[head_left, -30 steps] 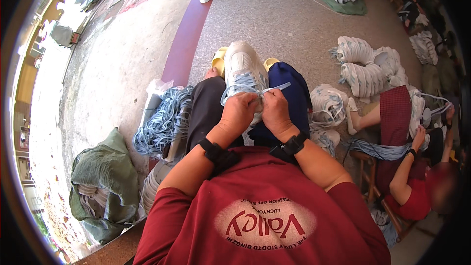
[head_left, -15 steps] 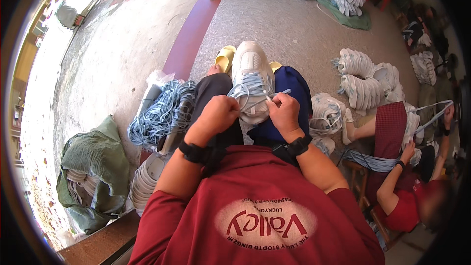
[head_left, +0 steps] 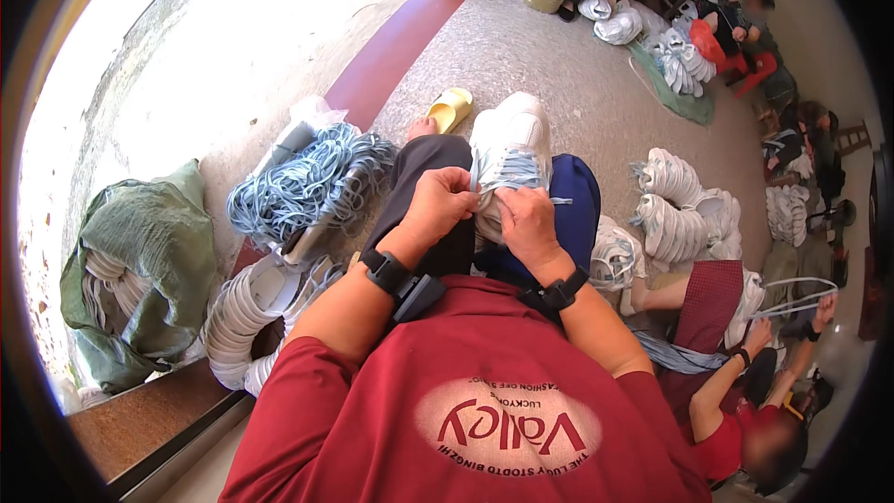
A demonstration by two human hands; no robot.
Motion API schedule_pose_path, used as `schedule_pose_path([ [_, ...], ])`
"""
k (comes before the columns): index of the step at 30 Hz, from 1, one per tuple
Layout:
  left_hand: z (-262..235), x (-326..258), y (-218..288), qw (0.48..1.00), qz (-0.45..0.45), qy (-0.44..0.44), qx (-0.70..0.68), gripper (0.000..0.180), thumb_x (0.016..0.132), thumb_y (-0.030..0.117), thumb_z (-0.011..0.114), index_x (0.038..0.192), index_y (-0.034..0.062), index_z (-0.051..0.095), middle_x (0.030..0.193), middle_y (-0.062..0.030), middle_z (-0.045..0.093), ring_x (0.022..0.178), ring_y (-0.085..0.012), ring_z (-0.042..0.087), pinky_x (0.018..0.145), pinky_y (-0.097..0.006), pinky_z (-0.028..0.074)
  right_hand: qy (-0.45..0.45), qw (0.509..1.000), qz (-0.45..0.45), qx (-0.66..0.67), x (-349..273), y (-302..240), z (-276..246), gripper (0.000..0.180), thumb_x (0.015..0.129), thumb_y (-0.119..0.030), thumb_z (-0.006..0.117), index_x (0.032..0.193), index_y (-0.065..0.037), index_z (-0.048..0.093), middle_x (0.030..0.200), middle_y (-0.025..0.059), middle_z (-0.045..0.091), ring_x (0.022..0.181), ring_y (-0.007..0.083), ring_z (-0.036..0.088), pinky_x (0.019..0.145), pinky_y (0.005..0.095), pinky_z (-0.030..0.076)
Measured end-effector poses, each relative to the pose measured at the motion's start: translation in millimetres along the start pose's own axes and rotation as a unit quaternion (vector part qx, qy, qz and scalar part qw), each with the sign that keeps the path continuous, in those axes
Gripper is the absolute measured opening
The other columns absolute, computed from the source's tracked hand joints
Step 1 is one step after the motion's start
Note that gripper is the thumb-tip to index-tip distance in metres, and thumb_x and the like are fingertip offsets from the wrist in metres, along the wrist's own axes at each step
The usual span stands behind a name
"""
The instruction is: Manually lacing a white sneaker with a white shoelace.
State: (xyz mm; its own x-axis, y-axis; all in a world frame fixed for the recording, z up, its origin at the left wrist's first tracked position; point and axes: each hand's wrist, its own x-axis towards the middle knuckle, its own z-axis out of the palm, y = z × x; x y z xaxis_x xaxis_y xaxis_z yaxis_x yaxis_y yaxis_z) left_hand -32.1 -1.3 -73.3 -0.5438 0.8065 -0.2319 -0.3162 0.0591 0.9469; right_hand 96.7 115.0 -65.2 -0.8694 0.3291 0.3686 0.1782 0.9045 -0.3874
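A white sneaker rests between my knees, toe pointing away from me. Light blue shoelace runs across its front in crossed rows. At the shoe's left edge, my left hand pinches a strand of the lace between thumb and fingertips. My right hand is closed over the tongue area, its fingers on the lace; a lace end sticks out to the right past the knuckles. Both hands partly cover the shoe's opening.
Left of my leg lies a heap of blue laces. Nested white shoes and a green sack stand nearer. Bundled shoes sit on the floor to the right. A co-worker at the right handles laces.
The view has shifted, so the surroundings appear displaced. My hands have come closer together at the shoe's upper, and the right hand has moved inward over the laces.
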Motion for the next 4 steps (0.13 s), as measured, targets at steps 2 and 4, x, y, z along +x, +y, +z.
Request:
schedule_pose_path([
  [2, -0.9, 6.7, -10.1, 0.996, 0.039, 0.007, 0.082, 0.005, 0.077, 0.0, 0.065, 0.081, 0.0014, 0.063, 0.069, -0.0004, 0.06, 0.059, -0.0071, 0.055, 0.054, -0.02, 0.045, 0.007, 1.0, 0.002, 0.0, 2.4, -2.4, 0.3, 0.013, 0.074, -0.006, 0.061, 0.086, -0.005, 0.065, 0.069, 0.0111, 0.056, 0.071, 0.0299, 0.055, 0.066, 0.0387, 0.041],
  [4, 0.1, 9.1, -11.9, 0.979, 0.071, 0.019, 0.189, 0.006, 0.077, 0.002, 0.065, 0.083, 0.0029, 0.064, 0.07, -0.0011, 0.062, 0.06, -0.0098, 0.057, 0.057, -0.023, 0.048, -0.002, 1.0, 0.012, 0.01, 3.6, -2.9, -2.2, 0.018, 0.073, -0.007, 0.063, 0.09, -0.006, 0.066, 0.078, 0.0129, 0.06, 0.072, 0.0298, 0.056, 0.066, 0.0395, 0.042],
])
